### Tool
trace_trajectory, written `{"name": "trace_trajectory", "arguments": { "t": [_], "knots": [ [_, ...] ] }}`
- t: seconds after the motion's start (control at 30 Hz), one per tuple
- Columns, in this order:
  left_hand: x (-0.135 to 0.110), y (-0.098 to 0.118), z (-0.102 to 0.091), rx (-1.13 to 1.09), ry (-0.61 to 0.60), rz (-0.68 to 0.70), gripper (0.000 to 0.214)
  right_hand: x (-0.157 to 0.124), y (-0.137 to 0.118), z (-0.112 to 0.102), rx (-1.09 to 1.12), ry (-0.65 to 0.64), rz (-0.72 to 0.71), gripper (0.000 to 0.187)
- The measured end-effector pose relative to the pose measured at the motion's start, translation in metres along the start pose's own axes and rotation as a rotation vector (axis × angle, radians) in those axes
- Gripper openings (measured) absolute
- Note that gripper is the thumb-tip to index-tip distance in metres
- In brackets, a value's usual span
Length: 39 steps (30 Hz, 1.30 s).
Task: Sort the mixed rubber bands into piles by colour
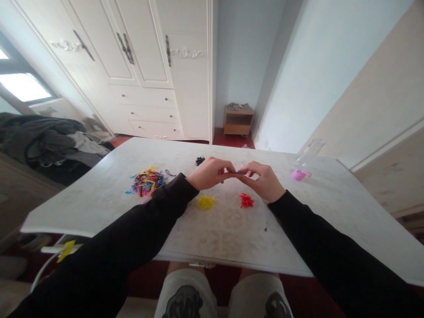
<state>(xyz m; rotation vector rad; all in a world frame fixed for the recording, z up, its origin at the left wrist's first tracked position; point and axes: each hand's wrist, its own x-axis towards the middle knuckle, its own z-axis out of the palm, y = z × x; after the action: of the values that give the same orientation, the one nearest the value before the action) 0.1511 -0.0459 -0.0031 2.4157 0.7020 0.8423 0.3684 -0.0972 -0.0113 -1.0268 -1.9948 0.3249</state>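
My left hand [213, 173] and my right hand [261, 178] meet above the middle of the table, both with fingers pinched. Between the fingertips shows a small blue rubber band [239, 173], mostly hidden. Beneath my hands on the near side lie a yellow pile of small rubber bands [206, 202] and a red pile [246, 200]. Just beyond my left hand sits a black pile [199, 160], partly covered by it. A larger mixed-colour pile [148, 182] lies left of my left forearm, with a loose dark band [170, 172] beside it.
On the right of the white table [212, 238] are a pink scoop-like cup [300, 175] and a clear container [310, 152]. Dark clothes [43, 141] are heaped at the left. A white wardrobe [142, 66] and a small wooden cabinet [237, 121] stand beyond.
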Motion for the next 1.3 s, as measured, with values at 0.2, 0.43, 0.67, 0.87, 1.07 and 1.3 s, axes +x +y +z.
{"name": "trace_trajectory", "arguments": {
  "t": [0.2,0.43,0.67,0.87,1.07,1.3],
  "knots": [
    [0.000,0.003,0.001,-0.083,-0.008,-0.027,0.014,0.000,-0.001,0.000,-0.021,-0.022,-0.001,0.009],
    [-0.001,0.001,0.007,-0.294,-0.003,-0.100,0.017,0.001,-0.004,-0.001,-0.036,-0.024,-0.028,0.006],
    [0.000,0.004,0.004,-0.330,-0.023,-0.088,0.017,0.000,-0.006,0.000,-0.067,-0.006,-0.013,0.006],
    [0.000,-0.006,-0.030,-0.255,-0.077,-0.143,0.014,0.001,-0.007,0.000,-0.067,0.002,0.016,0.006],
    [-0.003,-0.007,-0.027,-0.255,-0.095,-0.122,0.022,0.001,-0.010,0.001,-0.077,-0.018,0.027,0.005],
    [-0.004,0.000,-0.004,-0.195,-0.069,-0.030,0.023,0.001,-0.012,0.000,-0.077,-0.044,0.020,0.005]
  ]
}}
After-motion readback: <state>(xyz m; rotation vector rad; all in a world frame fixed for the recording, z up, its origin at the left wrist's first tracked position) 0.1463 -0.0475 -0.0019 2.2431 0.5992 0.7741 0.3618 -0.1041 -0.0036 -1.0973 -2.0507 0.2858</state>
